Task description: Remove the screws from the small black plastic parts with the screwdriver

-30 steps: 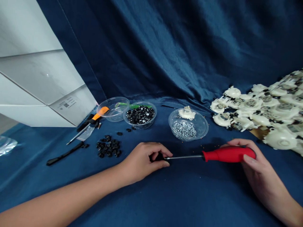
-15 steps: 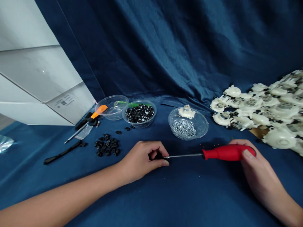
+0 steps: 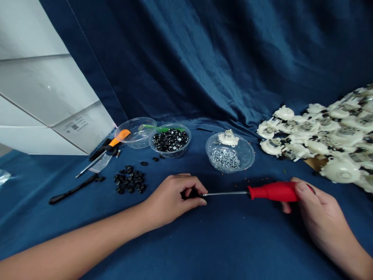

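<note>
My left hand [image 3: 177, 196] pinches a small black part [image 3: 198, 195], mostly hidden by the thumb and fingers. A red-handled screwdriver [image 3: 271, 191] lies almost level, its shaft pointing left. Its tip meets a tiny silver screw at the black part, between the left fingertips. My right hand [image 3: 317, 210] grips the rear end of the red handle with thumb and fingers. Beyond the hands, a clear bowl [image 3: 247, 154] holds many small silver screws [image 3: 225, 158] and one cream plastic piece [image 3: 229, 138]. A loose group of small black parts [image 3: 129, 179] lies left of my left hand.
Another clear bowl [image 3: 188, 146] holds black and silver pieces, beside a clear bowl [image 3: 136, 134]. An orange-handled screwdriver [image 3: 119, 138] and a black strip [image 3: 72, 189] lie at left. White boxes [image 3: 52, 89] stand back left; cream plastic housings [image 3: 340, 169] are heaped at right.
The right-hand fingers have shifted around the red handle, one fingertip now showing below it. The left hand keeps its pinch. The whole view has slid slightly.
</note>
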Motion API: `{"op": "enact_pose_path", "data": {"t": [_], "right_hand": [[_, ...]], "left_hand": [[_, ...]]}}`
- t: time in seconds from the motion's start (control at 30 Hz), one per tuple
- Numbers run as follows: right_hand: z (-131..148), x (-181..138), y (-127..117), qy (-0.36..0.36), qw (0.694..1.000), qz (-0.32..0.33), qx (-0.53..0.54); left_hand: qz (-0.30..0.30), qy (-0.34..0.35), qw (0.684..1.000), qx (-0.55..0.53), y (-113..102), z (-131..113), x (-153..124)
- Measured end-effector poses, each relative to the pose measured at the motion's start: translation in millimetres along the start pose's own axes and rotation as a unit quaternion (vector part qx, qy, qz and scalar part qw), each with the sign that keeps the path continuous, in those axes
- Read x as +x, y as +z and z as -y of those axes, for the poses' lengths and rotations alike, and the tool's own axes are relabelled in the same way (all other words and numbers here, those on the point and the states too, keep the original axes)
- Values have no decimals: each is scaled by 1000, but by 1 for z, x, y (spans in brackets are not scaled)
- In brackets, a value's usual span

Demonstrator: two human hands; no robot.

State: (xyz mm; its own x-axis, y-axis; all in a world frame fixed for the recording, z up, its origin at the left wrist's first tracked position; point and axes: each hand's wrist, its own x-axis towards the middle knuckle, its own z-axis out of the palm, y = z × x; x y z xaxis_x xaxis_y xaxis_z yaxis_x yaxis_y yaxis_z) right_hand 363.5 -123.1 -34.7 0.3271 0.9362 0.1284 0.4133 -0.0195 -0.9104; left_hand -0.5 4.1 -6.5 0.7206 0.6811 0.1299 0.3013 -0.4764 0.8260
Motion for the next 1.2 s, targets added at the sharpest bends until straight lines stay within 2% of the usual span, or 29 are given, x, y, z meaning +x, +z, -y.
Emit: {"op": "enact_pose_path", "data": {"t": [0.13, 0.27, 0.33, 0.5, 0.57, 0.7, 0.83, 0.9, 1.0, 1.2], "right_hand": [[-2, 3, 5, 19, 991, -70, 112], [-1, 0, 8, 54, 979, -66, 185], [-1, -3, 8, 52, 981, -63, 175], [0, -5, 3, -2, 999, -18, 45], [-2, -4, 3, -6, 999, -19, 32], [-3, 1, 5, 24, 989, -78, 126], [12, 0, 14, 79, 971, -85, 210], [20, -3, 17, 97, 969, -94, 209], [21, -5, 18, 111, 971, -74, 197], [14, -4, 14, 92, 975, -65, 193]], "left_hand": [[3, -31, 999, -15, 0, -1, 1], [5, -25, 1000, -6, 0, -1, 1], [5, -7, 1000, -2, 0, -1, 1], [7, 29, 999, 14, 0, -1, -2], [7, 32, 999, 15, 0, -2, -2], [0, 35, 999, 13, 0, -1, -1], [10, 39, 999, -9, 1, 0, 1], [18, 43, 999, -23, 1, 0, 2], [21, 44, 998, -33, 1, -1, 1], [29, 23, 999, -32, -1, -7, 2]]}}
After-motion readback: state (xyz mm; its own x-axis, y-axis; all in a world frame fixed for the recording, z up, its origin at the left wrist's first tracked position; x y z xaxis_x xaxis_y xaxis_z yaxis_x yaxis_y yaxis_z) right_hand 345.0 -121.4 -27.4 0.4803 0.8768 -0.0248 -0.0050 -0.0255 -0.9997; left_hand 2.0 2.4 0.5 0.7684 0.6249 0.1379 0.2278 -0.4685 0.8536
